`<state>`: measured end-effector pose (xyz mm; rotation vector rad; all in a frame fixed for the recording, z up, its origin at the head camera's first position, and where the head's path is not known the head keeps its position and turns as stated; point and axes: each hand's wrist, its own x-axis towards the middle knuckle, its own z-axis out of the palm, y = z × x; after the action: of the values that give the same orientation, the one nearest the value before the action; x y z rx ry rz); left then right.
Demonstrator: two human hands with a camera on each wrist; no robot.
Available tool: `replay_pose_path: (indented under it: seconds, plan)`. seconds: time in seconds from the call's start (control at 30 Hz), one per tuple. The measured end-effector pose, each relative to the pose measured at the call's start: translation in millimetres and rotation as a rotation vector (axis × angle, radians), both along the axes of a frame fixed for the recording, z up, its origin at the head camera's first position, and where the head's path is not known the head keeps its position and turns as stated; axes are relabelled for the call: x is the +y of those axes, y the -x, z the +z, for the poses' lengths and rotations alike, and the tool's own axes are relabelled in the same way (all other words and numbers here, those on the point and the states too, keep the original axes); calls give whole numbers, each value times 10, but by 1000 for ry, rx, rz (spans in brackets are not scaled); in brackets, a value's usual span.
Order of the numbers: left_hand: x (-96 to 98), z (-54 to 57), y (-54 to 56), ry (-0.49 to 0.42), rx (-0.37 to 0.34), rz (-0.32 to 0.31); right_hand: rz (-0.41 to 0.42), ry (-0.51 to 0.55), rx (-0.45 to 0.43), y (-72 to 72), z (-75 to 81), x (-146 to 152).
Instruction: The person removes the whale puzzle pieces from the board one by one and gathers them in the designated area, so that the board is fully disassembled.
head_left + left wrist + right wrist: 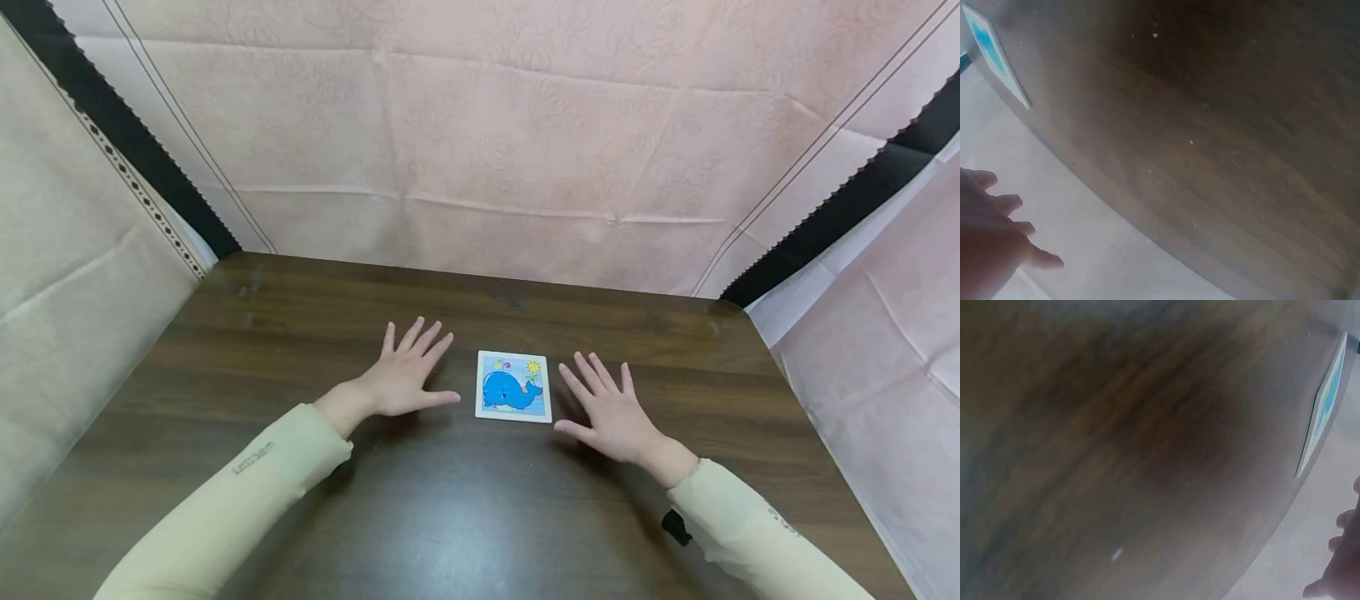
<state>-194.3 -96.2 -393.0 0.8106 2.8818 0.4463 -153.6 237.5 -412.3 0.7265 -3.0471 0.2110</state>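
A square, white-edged picture board with a blue whale and a yellow sun (513, 387) lies flat on the brown wooden table (450, 500). To its left is my left hand (401, 377), fingers spread and palm down, holding nothing. My right hand (613, 417) is spread in the same way on the board's right side, its thumb close to the lower right corner. Neither hand touches the board. In the left wrist view the board (994, 53) shows at the upper left; the right wrist view has the board (1325, 406) at the right edge.
Pale pink patterned cloth (495, 150) hangs behind the table, with more cloth at both sides. Black bands (127, 125) run down the cloth at the corners. A small black object (677, 527) sits under the right sleeve cuff (712, 500).
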Motion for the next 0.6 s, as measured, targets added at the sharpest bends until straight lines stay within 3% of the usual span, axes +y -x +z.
replay_pose_path:
  seconds: [0.3,0.6]
  plan:
    - [176,-36,112,9,-104,-17,84,2,-59,-56,-35,-113]
    - [328,-67,182,-52,-211,-21,148,-36,-168,-109,-86,-184]
